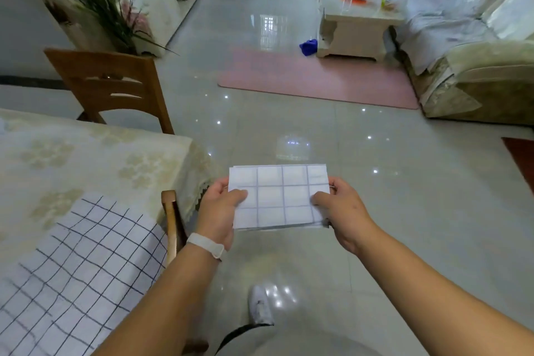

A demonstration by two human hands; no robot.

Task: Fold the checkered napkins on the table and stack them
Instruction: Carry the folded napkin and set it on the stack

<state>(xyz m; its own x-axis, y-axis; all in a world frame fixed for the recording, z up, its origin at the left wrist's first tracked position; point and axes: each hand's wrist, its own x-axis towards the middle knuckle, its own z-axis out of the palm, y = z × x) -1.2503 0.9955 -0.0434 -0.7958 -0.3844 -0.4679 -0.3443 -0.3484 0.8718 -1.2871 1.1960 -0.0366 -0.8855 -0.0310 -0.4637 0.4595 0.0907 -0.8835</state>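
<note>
A folded white napkin with a thin blue check point(279, 196) is held flat in the air over the floor, to the right of the table. My left hand point(220, 211) grips its left edge, thumb on top. Its right edge is gripped by my right hand point(342, 208), thumb also on top. Several layers show at the napkin's near edge. A larger white checkered cloth with dark lines point(78, 266) lies spread on the table point(95, 153) at the near left, hanging a little over the table's edge.
The table has a cream patterned cover. A wooden chair point(112, 87) stands behind it and another chair's back point(172, 222) sits at its right side. A pink rug point(318, 81), a coffee table point(358, 29) and a sofa point(474, 46) lie further off. A person's legs show far back.
</note>
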